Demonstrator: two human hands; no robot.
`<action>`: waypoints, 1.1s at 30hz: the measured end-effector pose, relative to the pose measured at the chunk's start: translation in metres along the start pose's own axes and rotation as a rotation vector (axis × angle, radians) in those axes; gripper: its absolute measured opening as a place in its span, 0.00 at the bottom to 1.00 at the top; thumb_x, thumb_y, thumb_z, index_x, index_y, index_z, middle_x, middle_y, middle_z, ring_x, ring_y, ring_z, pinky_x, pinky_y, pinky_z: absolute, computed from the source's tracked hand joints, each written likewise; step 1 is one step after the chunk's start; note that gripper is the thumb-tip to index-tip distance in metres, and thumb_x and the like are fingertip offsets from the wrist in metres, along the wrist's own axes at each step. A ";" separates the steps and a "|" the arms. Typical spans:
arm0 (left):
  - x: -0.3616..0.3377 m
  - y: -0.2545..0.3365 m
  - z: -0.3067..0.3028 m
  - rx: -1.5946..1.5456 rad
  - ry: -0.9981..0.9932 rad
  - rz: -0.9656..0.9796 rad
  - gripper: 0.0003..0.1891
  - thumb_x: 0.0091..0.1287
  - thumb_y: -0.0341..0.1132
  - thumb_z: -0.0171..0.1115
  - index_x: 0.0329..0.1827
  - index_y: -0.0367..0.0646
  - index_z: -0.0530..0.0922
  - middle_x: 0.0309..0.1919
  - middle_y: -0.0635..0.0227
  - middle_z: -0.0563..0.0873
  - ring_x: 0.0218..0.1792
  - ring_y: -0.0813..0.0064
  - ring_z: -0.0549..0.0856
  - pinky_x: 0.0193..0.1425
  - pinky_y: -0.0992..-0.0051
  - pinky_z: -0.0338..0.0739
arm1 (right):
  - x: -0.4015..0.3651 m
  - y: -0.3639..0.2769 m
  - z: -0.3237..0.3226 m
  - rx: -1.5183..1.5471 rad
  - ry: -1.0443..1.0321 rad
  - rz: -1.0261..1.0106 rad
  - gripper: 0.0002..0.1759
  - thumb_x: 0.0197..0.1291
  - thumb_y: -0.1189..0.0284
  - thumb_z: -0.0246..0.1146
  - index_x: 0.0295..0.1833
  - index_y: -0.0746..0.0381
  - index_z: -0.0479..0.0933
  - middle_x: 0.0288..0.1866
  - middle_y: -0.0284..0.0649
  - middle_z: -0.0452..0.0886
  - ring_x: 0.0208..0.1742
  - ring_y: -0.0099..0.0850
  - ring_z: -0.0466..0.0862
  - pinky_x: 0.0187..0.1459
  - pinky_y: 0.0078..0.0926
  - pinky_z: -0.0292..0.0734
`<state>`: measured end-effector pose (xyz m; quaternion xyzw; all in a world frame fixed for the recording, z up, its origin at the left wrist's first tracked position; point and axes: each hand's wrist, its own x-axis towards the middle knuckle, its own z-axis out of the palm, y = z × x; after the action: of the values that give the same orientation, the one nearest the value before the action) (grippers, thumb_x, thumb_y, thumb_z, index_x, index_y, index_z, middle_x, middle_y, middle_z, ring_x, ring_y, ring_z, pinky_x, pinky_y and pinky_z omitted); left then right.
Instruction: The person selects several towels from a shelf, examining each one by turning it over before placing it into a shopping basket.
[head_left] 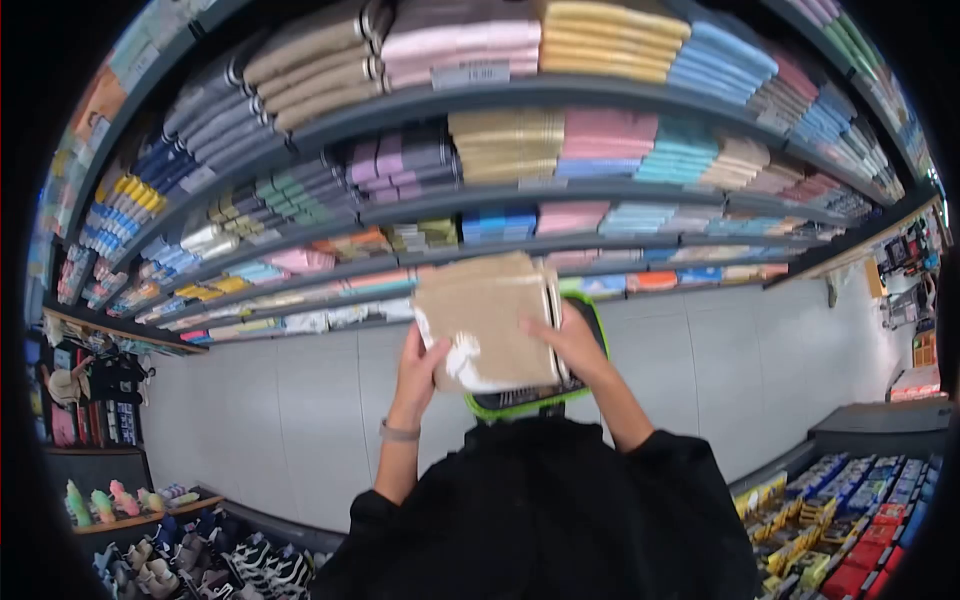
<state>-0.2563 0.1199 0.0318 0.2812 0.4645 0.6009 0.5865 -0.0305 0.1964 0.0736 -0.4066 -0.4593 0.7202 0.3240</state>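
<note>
Towels (pixel 488 325), beige with white trim: one folded stack, layer count too blurred to tell. Held at chest front, partly covering one green-rimmed basket (pixel 512 409). Two hands, both closed on the stack: left hand (pixel 418 368) grips the left edge, right hand (pixel 572 342) the right. Both forearms reach forward. One band (pixel 400 432) on left wrist.

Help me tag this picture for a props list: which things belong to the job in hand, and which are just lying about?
In use:
- folded tan cloths, held by the left hand and right hand
- green-rimmed basket, probably, just beneath

Lying about:
- pink cloths on a shelf
- shoes, lower left
- packaged goods, lower right
</note>
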 end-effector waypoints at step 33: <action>0.006 -0.021 0.036 0.115 0.112 0.131 0.24 0.63 0.25 0.55 0.62 0.35 0.64 0.56 0.62 0.74 0.56 0.74 0.73 0.60 0.74 0.67 | 0.015 0.007 -0.043 0.065 -0.077 0.052 0.26 0.56 0.69 0.64 0.59 0.67 0.67 0.51 0.40 0.77 0.49 0.25 0.77 0.51 0.25 0.72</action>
<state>-0.2159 0.1316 0.0267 0.3100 0.5110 0.6251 0.5020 0.0005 0.2234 0.0524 -0.3796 -0.4369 0.7582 0.3003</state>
